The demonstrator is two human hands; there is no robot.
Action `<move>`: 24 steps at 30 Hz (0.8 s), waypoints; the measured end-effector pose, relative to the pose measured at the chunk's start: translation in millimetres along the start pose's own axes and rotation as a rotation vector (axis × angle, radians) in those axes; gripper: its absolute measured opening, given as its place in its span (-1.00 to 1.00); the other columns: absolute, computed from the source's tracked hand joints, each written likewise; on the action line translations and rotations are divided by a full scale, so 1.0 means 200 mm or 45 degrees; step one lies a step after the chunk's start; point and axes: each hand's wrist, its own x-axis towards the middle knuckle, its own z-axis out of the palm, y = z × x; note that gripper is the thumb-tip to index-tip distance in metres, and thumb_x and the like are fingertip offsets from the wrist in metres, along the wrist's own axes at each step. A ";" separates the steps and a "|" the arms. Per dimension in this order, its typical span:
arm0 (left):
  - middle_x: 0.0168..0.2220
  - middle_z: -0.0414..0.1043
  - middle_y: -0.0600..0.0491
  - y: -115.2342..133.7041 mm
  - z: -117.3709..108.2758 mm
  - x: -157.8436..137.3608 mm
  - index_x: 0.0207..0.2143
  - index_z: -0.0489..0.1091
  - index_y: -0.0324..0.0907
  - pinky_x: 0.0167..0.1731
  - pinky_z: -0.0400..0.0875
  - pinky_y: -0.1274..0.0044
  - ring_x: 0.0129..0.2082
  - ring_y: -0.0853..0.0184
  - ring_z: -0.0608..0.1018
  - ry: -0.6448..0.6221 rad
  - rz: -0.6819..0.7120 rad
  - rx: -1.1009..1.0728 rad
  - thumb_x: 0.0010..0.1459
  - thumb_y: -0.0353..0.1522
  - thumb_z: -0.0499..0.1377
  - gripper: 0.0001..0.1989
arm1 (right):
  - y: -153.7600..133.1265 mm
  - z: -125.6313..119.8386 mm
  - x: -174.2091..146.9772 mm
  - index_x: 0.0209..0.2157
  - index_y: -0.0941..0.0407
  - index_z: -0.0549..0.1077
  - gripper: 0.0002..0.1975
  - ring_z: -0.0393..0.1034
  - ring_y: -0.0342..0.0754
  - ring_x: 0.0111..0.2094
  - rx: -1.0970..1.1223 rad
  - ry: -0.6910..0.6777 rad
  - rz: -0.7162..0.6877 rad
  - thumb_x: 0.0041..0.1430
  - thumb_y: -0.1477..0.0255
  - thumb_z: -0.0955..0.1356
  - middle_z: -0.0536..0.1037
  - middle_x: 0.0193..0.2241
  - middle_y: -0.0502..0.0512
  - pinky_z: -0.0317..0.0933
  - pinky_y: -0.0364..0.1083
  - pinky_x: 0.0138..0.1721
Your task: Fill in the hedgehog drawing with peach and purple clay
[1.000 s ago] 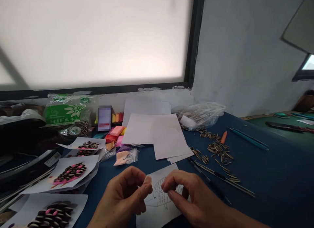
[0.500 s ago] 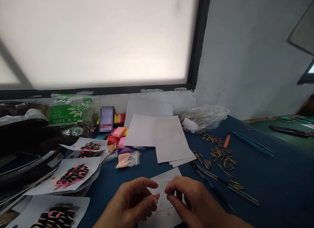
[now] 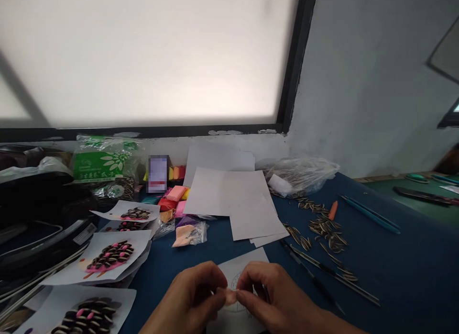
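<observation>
A small piece of peach modelling clay (image 3: pixel 230 296) is stretched between my two hands, above a white sheet of paper. My left hand (image 3: pixel 195 293) pinches one end between thumb and fingertips. At the other end, the thumb and forefinger of my right hand (image 3: pixel 274 291) close on the same clay. The sheet under them (image 3: pixel 253 260) carries a pencilled rounded outline with lines of marks inside, partly hidden by my fingers. Ahead of my left hand lies an opened packet of peach clay (image 3: pixel 184 235).
Cards with seeds and pink clay (image 3: pixel 111 257) lie at left, near a green seed bag (image 3: pixel 98 161). Blank sheets (image 3: pixel 224 190) and coloured clay packets (image 3: pixel 176 194) sit ahead. To the right are loose sunflower seeds (image 3: pixel 328 231), pens (image 3: pixel 313 279), tweezers (image 3: pixel 358 286) and an orange stick (image 3: pixel 333 210).
My hands have come together. The right thumb and forefinger, apart from the clay before, now grip it alongside the left. The camera view has shifted slightly.
</observation>
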 end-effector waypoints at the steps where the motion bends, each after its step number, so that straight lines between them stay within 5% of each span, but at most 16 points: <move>1: -0.55 0.28 0.17 0.01 -0.01 0.00 -0.43 0.37 -0.20 -0.52 0.15 0.58 -0.54 0.39 0.31 0.012 -0.007 0.103 0.07 -0.19 0.20 -0.76 | 0.00 0.00 0.01 -0.41 0.17 0.52 -0.87 0.27 -0.16 -0.49 -0.027 -0.008 0.020 0.19 0.47 0.35 0.46 -0.52 -0.01 0.09 -0.19 -0.49; 6: -0.57 0.31 0.16 0.03 -0.02 0.00 -0.48 0.41 -0.17 -0.56 0.14 0.59 -0.57 0.38 0.32 0.073 -0.023 0.266 0.04 -0.22 0.15 -0.80 | 0.03 0.00 0.01 -0.24 0.14 0.54 -0.85 0.38 -0.09 -0.40 -0.045 0.084 -0.013 0.24 0.45 0.33 0.56 -0.39 0.07 0.18 -0.14 -0.39; 17: -0.57 0.30 0.16 -0.01 0.00 0.01 -0.49 0.36 -0.18 -0.56 0.09 0.58 -0.57 0.39 0.28 0.135 -0.084 0.295 0.02 -0.25 0.12 -0.82 | 0.14 0.02 -0.04 -0.28 0.16 0.51 -0.79 0.30 -0.02 -0.35 -0.414 0.198 -0.551 0.16 0.61 0.25 0.44 -0.40 0.14 0.16 -0.10 -0.37; 24: -0.57 0.32 0.16 0.00 0.00 0.00 -0.49 0.37 -0.17 -0.57 0.10 0.59 -0.58 0.39 0.31 0.130 -0.094 0.297 0.02 -0.23 0.13 -0.81 | 0.14 0.03 -0.06 -0.16 0.07 0.55 -0.59 0.26 -0.02 -0.37 -0.555 0.150 -0.592 0.00 0.71 0.28 0.39 -0.40 0.10 0.13 -0.10 -0.36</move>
